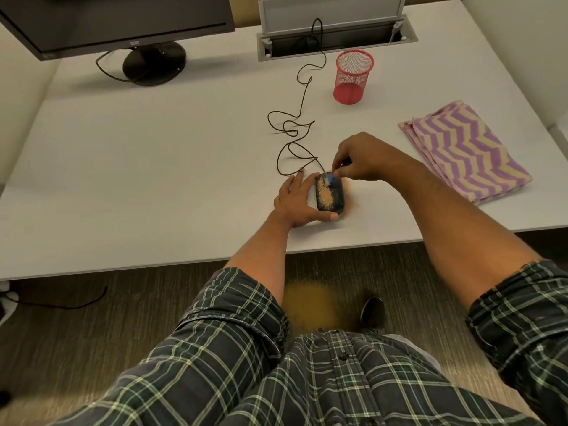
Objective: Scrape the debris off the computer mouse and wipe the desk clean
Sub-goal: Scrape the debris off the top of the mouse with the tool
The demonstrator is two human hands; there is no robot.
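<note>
A black wired computer mouse (335,198) lies on the white desk (153,167), its top covered on the left side by tan sandy debris (325,195). My left hand (296,202) grips the mouse from the left, thumb at its near end. My right hand (365,159) holds a small scraper with a blue tip (331,179) that touches the far end of the mouse. A thin ring of orange dust (349,199) lies on the desk along the mouse's right side. The mouse cable (295,130) coils away toward the back.
A folded purple and cream zigzag cloth (464,149) lies at the right. A red mesh pen cup (353,76) stands behind the mouse. A monitor (123,23) on its stand sits back left, a cable hatch (338,38) at the back. The desk's near edge runs just below my hands.
</note>
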